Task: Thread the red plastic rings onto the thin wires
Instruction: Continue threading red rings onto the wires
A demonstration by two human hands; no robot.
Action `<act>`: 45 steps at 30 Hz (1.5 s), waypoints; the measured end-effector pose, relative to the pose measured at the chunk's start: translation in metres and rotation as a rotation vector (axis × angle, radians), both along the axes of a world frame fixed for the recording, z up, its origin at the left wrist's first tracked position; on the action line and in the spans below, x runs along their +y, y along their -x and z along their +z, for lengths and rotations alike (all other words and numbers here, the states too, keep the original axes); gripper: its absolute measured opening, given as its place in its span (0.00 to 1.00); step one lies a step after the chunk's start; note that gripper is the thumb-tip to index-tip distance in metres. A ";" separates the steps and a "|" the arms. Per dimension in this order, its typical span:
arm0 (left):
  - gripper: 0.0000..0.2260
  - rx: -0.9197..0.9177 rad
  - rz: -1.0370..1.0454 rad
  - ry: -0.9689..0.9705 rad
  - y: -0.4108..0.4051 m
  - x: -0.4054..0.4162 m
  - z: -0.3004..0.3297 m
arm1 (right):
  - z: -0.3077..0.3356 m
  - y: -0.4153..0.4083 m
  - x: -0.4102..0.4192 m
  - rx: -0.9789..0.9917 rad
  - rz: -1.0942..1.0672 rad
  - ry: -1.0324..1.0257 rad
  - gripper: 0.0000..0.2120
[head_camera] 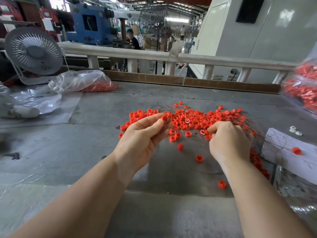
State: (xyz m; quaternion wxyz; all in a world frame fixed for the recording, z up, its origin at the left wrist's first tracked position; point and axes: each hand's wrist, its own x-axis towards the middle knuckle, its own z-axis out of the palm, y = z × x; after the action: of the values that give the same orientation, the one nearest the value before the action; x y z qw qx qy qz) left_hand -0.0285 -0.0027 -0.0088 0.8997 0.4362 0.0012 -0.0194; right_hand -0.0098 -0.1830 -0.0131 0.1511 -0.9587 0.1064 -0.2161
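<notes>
Dozens of red rings lie heaped mid-tabletop, thin wires tangled through and over the pile. Left hand at the pile's 8 o'clock, thumb and forefinger pinching one ring. Right hand at the pile's 4 o'clock, fingers curled down among the rings, a bunch of wires running out from under it toward 3 o'clock; whether it grips the wires, cannot tell. Loose rings scattered at 6 o'clock between the wrists. Bag of rings at 10 o'clock, beside a fan. More bagged rings at 2 o'clock. White paper at 3 o'clock with one ring on it.
</notes>
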 end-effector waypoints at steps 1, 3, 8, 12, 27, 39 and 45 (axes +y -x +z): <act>0.12 -0.003 -0.005 -0.002 0.000 0.000 0.000 | -0.001 0.000 0.000 0.016 0.000 0.008 0.14; 0.13 -0.007 -0.015 -0.003 0.000 0.000 0.000 | -0.002 -0.002 0.000 0.030 0.009 0.038 0.15; 0.12 -0.019 -0.028 -0.020 0.001 0.000 -0.001 | -0.007 -0.005 0.002 0.036 0.087 0.103 0.22; 0.08 -0.020 -0.033 -0.024 0.001 -0.001 -0.001 | -0.010 -0.006 0.002 0.091 0.123 0.164 0.18; 0.07 -0.008 -0.101 -0.034 0.003 -0.001 -0.002 | -0.008 -0.007 0.002 -0.046 0.214 0.032 0.10; 0.07 0.010 -0.098 -0.020 0.004 -0.001 -0.001 | -0.002 -0.003 0.007 -0.080 0.296 -0.168 0.09; 0.07 0.017 -0.095 -0.018 0.004 -0.001 -0.001 | -0.004 -0.003 0.000 -0.128 0.102 -0.064 0.23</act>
State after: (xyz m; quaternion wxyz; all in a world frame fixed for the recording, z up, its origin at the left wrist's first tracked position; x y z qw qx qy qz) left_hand -0.0320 -0.0035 -0.0099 0.8937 0.4437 -0.0119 -0.0658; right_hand -0.0063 -0.1834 -0.0169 0.1991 -0.9418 0.0542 -0.2655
